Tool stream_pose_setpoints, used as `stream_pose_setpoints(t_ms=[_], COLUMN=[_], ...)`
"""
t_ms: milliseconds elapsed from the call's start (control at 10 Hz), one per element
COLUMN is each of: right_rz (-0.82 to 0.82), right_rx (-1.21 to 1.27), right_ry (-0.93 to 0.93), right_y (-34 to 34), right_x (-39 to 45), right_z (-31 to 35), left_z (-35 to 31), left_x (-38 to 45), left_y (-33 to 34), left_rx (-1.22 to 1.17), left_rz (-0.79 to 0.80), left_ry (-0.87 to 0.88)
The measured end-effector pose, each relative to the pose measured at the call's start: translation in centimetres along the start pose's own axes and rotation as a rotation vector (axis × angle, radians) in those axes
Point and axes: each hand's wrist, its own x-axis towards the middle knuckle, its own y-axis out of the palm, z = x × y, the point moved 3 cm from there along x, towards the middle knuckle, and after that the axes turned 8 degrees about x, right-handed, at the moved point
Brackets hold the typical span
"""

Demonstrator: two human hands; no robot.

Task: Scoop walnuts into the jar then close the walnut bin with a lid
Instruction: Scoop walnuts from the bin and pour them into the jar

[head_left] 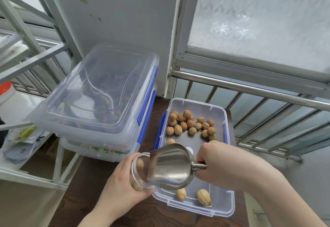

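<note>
An open clear plastic walnut bin [225,119] with blue latches sits on a dark wooden surface. Several walnuts [191,123] lie at its far end and two more near its front edge. My left hand [121,189] grips a clear jar [138,169], tilted with its mouth toward the bin; walnuts show inside it. My right hand [221,164] holds the handle of a metal scoop [169,167], turned over with its mouth against the jar's opening. The bin's own lid is not clearly in view.
Two stacked clear containers [100,98] with blue latches and shut lids stand left of the bin. A white metal shelf frame [26,60] is at the far left. A steel railing [250,87] and frosted window run behind and right.
</note>
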Motion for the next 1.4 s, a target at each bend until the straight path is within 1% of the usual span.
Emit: stream_pose_setpoints(t_ms=[100,200,300,400,500,700,800,900,1100,1300,1400], right_rz=[0.001,-0.033,0.036,0.106,0.114,0.096,0.061,-0.021,-0.183,-0.262,-0.296], right_rx=[0.075,0.110,0.110,0.155,0.316,0.473,0.642,0.801,0.881,0.988,1.002], right_ry=[0.076,0.216,0.333,0.372,0.399,0.348,0.356,0.412,0.407,0.438,0.400], right_y=[-0.2,0.7,4.3,8.2,10.5,13.5,15.3,16.9,16.9,16.2,16.3], right_x=[-1.0,-0.5,1.9,4.1,5.1,7.6,9.5,11.5,15.1,17.1,17.0], right_z=[-1.5,-4.3,-6.8,-7.8,-7.4,-5.1,-5.5,-6.0,-6.1,-6.7,-7.2], left_z=[0.3,0.6,0.8,0.8,0.7,0.6,0.3,0.1,0.0,0.3,0.6], left_x=[-0.3,-0.7,-0.8,-0.7,-0.4,0.0,0.1,0.5,0.9,1.3,1.4], left_y=[-0.4,-0.5,-0.4,-0.1,0.0,-0.2,-0.6,-0.8,-0.9,-0.9,-0.7], left_rx=[-0.024,-0.035,-0.027,-0.016,-0.015,0.010,0.031,0.058,0.093,0.100,0.098], left_rz=[-0.011,-0.011,-0.002,-0.001,0.012,0.049,0.078,0.117,0.169,0.189,0.192], left_ry=[-0.034,-0.043,-0.043,-0.037,-0.038,-0.042,-0.030,-0.021,-0.044,-0.055,-0.063])
